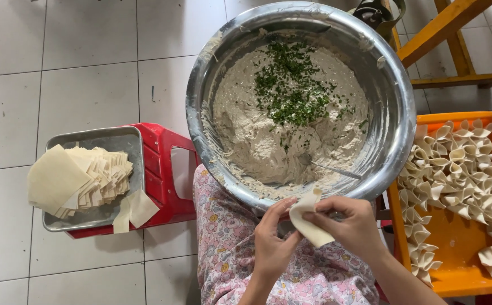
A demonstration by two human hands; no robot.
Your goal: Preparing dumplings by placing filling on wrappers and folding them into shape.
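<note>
Two hands meet over the person's lap, just below the near rim of the steel bowl (395, 107). Left hand (271, 243) rises with fingers curled, pinching the lower edge of a folded dough wrapper (309, 220). Right hand (354, 226) comes from the right side, its fingers closed on the upper fold of the same wrapper. Folded dumplings (460, 175) lie in the orange tray (460, 277), and a stack of wrappers (79, 178) lies in the metal tray (102, 141) on the red stool (164, 169).
</note>
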